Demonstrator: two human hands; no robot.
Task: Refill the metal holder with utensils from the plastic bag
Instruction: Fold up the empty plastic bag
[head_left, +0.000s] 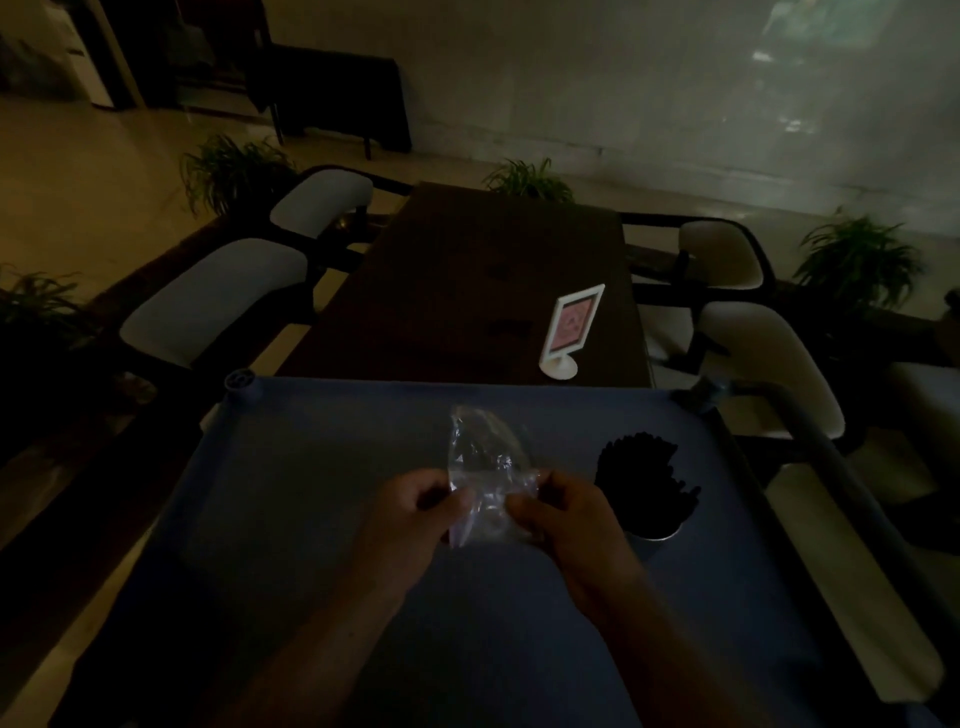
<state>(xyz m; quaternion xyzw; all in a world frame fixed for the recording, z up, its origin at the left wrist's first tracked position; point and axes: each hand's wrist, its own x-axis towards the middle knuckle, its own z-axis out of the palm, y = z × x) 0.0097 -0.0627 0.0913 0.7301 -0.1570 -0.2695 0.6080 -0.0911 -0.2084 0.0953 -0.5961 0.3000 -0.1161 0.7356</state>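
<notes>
Clear thin plastic bag (485, 467), judged limp, light and slippery, is pinched at its near end between left hand (415, 506) and right hand (563, 512); round metal holder (655, 535) is seen beside.

I hold the clear plastic bag (485, 467), crumpled. Beside it stands the metal holder (657, 535) (full of dark utensils (641, 473)).

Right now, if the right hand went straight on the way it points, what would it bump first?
The right hand points toward the left, into the bag it pinches. Just past the bag it would probably meet the left hand. The holder stands off to its other side.
</notes>
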